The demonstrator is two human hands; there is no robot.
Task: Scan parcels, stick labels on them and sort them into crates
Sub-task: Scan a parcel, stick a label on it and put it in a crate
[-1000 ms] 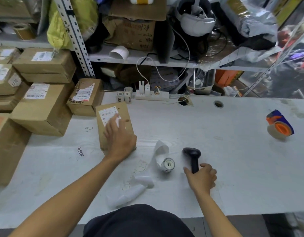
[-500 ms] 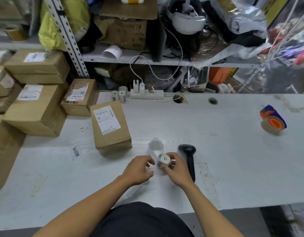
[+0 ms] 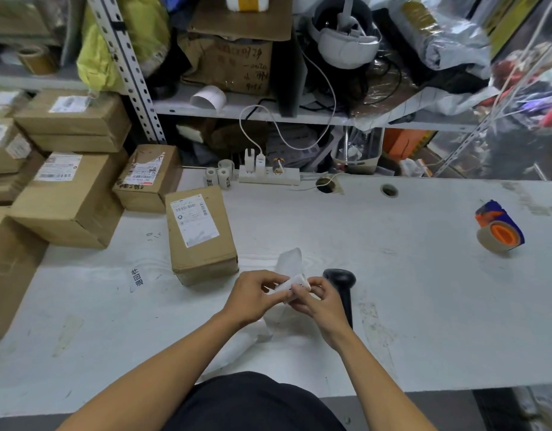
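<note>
A brown cardboard parcel (image 3: 203,241) with a white shipping label on top lies on the white table (image 3: 392,306), just left of centre. In front of it both hands hold a small roll of white labels (image 3: 294,283) above the table. My left hand (image 3: 253,295) pinches the loose paper end, and my right hand (image 3: 318,301) grips the roll. A strip of backing paper curls up behind the roll and trails down toward the table's front edge. The black handheld scanner (image 3: 343,287) lies on the table just right of my right hand.
Several labelled cardboard boxes (image 3: 69,197) are stacked at the left of the table. A tape dispenser (image 3: 498,228) with orange core sits far right. A white power strip (image 3: 268,175) and small label rolls (image 3: 218,177) stand at the back edge, below cluttered shelves.
My left hand left the parcel and my right hand let go of the scanner. Both came together on the label roll and lifted it off the table.
</note>
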